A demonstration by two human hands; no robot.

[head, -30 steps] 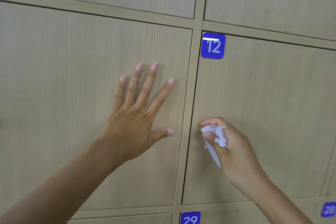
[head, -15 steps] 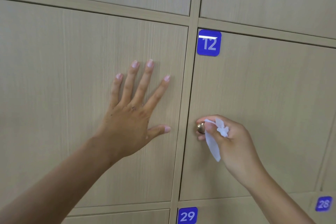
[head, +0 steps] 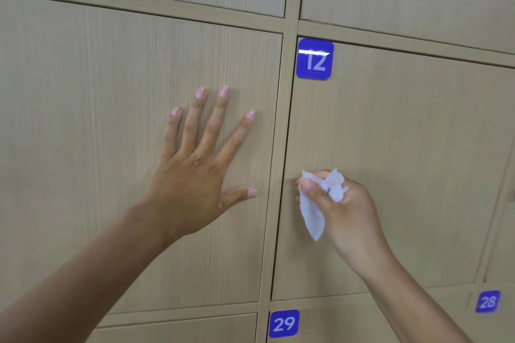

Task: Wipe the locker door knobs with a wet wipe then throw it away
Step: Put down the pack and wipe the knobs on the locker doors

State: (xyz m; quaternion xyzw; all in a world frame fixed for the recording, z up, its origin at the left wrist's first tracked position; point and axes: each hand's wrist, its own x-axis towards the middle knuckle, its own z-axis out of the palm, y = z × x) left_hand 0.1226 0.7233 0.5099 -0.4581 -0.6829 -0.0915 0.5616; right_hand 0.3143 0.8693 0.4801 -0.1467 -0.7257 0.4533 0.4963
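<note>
My right hand (head: 342, 209) grips a crumpled white wet wipe (head: 313, 213) and holds it against the left edge of locker door 12 (head: 404, 147), at mid height. The knob there is hidden under the wipe and my fingers. A loose tail of the wipe hangs down below my thumb. My left hand (head: 195, 172) rests flat with spread fingers on the neighbouring door to the left (head: 111, 120).
Light wooden locker doors fill the view, split by a vertical post (head: 281, 147) between my hands. Blue number plates read 12 (head: 315, 59), 29 (head: 283, 323) and 28 (head: 487, 301). More doors sit above and below.
Half a second ago the brass knob showed at my right fingertips; now the wipe and fingers cover it again. My left hand has stayed flat on the door.
</note>
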